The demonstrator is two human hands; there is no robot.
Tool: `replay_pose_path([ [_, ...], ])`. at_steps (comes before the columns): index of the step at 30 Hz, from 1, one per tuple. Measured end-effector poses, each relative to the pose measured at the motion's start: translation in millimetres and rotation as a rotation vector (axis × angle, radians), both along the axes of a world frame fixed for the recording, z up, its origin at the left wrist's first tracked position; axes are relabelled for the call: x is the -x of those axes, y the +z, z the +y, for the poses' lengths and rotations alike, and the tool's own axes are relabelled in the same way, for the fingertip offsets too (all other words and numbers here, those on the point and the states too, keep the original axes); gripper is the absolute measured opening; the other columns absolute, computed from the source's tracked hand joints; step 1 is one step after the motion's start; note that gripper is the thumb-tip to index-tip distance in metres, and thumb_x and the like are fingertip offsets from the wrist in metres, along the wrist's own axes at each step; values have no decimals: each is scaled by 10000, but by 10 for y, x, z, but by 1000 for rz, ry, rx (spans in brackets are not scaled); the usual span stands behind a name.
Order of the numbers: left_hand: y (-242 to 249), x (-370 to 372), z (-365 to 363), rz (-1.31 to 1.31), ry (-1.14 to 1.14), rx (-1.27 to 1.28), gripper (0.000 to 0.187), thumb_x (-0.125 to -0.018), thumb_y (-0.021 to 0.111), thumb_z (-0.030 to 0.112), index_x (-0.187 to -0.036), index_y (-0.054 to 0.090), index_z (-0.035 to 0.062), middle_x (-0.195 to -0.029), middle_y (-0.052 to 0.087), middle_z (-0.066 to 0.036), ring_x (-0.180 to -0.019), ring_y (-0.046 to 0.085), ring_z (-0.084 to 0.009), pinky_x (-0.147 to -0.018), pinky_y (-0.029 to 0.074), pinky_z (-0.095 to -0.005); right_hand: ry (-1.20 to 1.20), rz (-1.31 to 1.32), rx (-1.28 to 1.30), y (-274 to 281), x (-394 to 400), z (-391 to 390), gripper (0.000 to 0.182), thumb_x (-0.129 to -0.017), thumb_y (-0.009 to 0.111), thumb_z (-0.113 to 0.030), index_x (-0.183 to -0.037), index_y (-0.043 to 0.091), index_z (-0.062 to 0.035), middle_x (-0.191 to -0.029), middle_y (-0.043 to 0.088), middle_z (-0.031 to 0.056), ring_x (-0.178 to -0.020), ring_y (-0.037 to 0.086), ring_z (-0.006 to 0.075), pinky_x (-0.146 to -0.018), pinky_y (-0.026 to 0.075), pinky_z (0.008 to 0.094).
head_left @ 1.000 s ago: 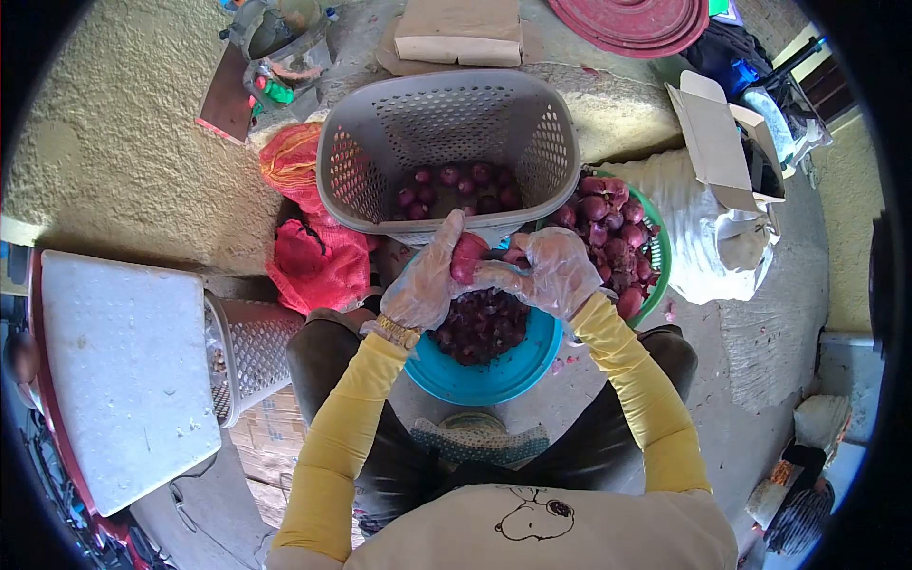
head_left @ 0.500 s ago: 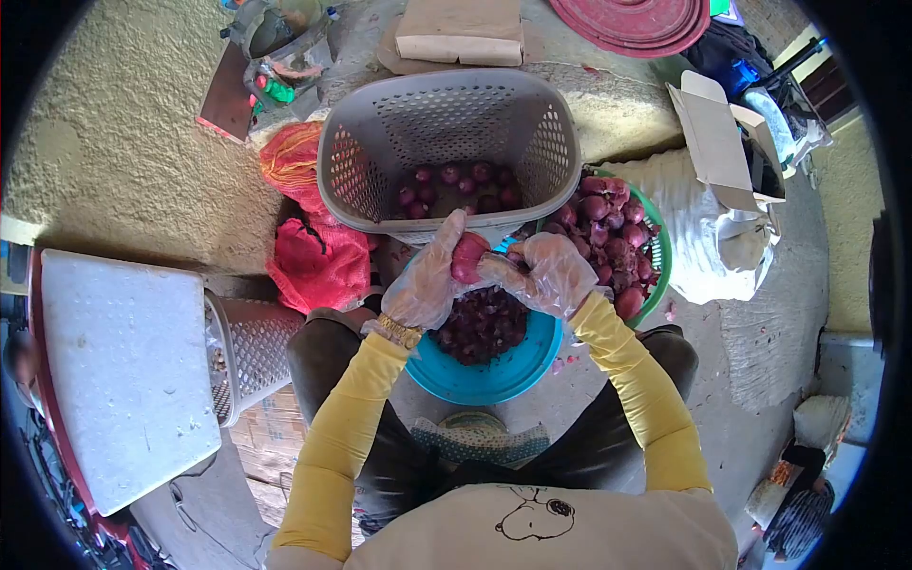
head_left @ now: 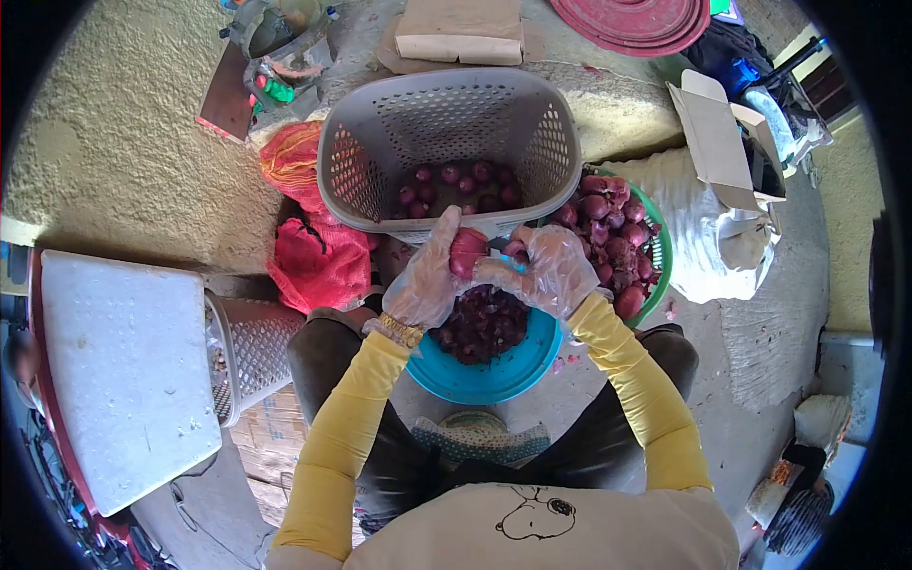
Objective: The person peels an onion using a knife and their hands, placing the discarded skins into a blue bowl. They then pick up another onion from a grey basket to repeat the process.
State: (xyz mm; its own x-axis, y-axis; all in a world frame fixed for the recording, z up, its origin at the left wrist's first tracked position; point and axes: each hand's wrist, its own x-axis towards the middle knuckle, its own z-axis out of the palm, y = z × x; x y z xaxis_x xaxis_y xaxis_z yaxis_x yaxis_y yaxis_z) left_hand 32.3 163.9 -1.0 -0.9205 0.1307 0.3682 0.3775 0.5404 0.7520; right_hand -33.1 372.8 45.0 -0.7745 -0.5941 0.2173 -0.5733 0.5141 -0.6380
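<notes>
A red onion (head_left: 467,253) is held in my left hand (head_left: 423,280), which wears a clear plastic glove and has its thumb side raised along the onion. Close beside it, my gloved right hand (head_left: 554,269) has its fingers curled. A small reddish-purple bit (head_left: 515,250) shows at those fingers; I cannot make out what it is. Under both hands stands a blue basin (head_left: 484,385) with a heap of dark red onion skins (head_left: 482,326) in it.
Beyond my hands, a grey perforated basket (head_left: 446,90) holds several onions. A green basket (head_left: 662,275) piled with red onions stands at the right, near a white sack (head_left: 736,261). Left are a red mesh bag (head_left: 318,261) and a white foam lid (head_left: 128,370).
The onion in my left hand has turned a little and shows more of its side. My right fingers have drawn slightly away from it, leaving a gap.
</notes>
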Motion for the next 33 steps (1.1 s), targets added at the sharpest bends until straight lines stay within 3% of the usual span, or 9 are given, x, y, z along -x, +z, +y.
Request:
replay_pose_path([
  [2,2,12,-2,51,-52,102,1100,-831,832,81,-1601,47,79,-1155,678,-183,-1034,698,-342,-921,570,-433,-21,10,2,-8,3,0,564,-772,825,-587,-838,711,-39,-613,615,120,-594,636,329,-579,487,436],
  [3,-20,16,-1,50,-54,102,1100,-831,832,81,-1601,47,79,-1155,678,-183,-1034,698,-342,-921,570,-433,-17,40,-27,-25,4,6,571,-770,822,-595,-836,709,-39,-614,614,121,-593,635,331,-580,486,437],
  [14,-104,3,-10,-47,-47,3,944,-905,748,12,-1605,120,99,-1178,651,-165,-969,691,-286,-916,575,-404,-17,96,-117,-62,8,3,567,-814,786,-589,-838,704,-29,-632,626,153,-620,638,368,-599,486,455],
  [18,-171,11,2,-103,-65,-64,934,-907,735,-7,-1605,122,93,-1182,650,-167,-973,684,-287,-918,574,-406,49,-173,39,-151,-4,-50,559,-886,723,-582,-926,730,-25,-683,658,184,-636,633,380,-616,480,460],
  [23,-129,-64,36,70,112,131,993,-844,772,-11,-1588,115,8,-1171,648,-193,-1023,678,-331,-923,563,-397,20,-381,167,-85,-104,-110,505,-934,693,-543,-947,758,-41,-656,653,176,-568,595,349,-590,471,446],
  [26,43,-36,48,24,61,103,1031,-811,786,-15,-1582,101,-10,-1162,648,-206,-1022,681,-344,-920,560,-412,19,-449,11,-91,-114,-115,517,-941,687,-539,-839,750,-36,-615,632,164,-538,584,318,-578,467,446],
  [28,35,-24,32,23,123,165,989,-825,786,-2,-1571,137,-11,-1168,643,-202,-1011,682,-338,-924,557,-419,98,-285,-76,-169,-110,-118,561,-918,692,-581,-758,730,-45,-603,619,167,-549,590,334,-577,465,457],
  [30,40,-14,26,23,185,230,947,-838,785,10,-1560,172,-12,-1175,639,-199,-1001,683,-331,-928,554,-425,165,-227,-190,-105,-105,-97,593,-906,657,-637,-797,736,-59,-660,646,175,-639,632,369,-626,500,464],
  [33,-12,42,42,-168,139,-78,725,-940,748,192,-1502,333,-1,-1221,620,-169,-1049,665,-307,-953,542,-446,271,-146,-334,-38,-104,-75,633,-872,630,-710,-848,741,-88,-710,671,173,-729,674,404,-673,535,470],
])
